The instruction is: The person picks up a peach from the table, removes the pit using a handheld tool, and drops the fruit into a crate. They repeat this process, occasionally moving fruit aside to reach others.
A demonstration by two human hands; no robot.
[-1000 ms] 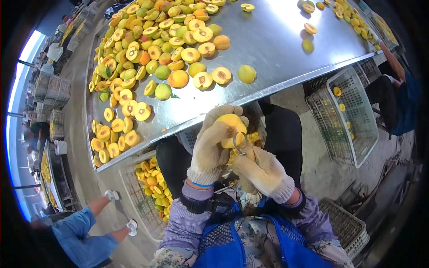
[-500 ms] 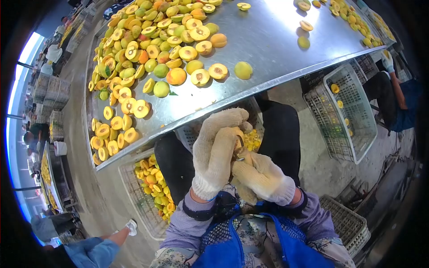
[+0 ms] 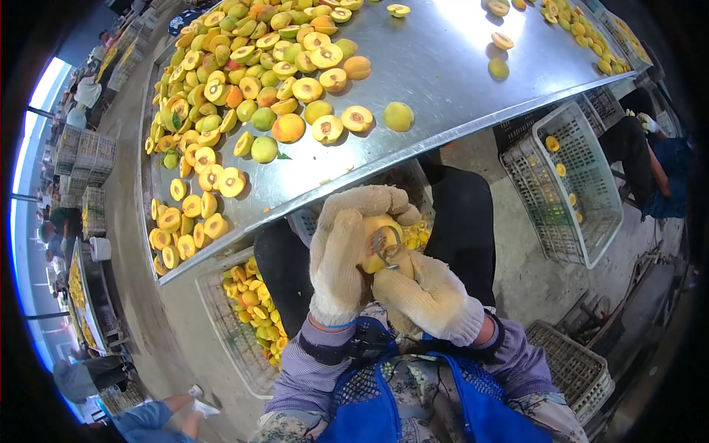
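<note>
In front of my lap, my left hand (image 3: 341, 251), in a knitted glove, cradles a peach half (image 3: 371, 230) with its cut side facing me. My right hand (image 3: 434, 295), also gloved, is closed on a pitting tool, whose curved metal loop (image 3: 396, 235) lies against the cut face of the peach; its handle is hidden in the glove. Below my hands, yellow peach pieces (image 3: 419, 235) show between my knees. A heap of halved peaches (image 3: 244, 81) covers the left part of the metal table (image 3: 443, 88) just beyond.
A crate of peach halves (image 3: 214, 325) stands on the floor at my left. To the right are a tall pale crate (image 3: 609, 214) with a few halves and another crate (image 3: 572, 369). A co-worker (image 3: 653, 162) sits at far right; other people are at left.
My left hand has turned and opened up, so the peach's cut face and the metal loop now show more clearly. At lower left, a passing person's legs have shifted.
</note>
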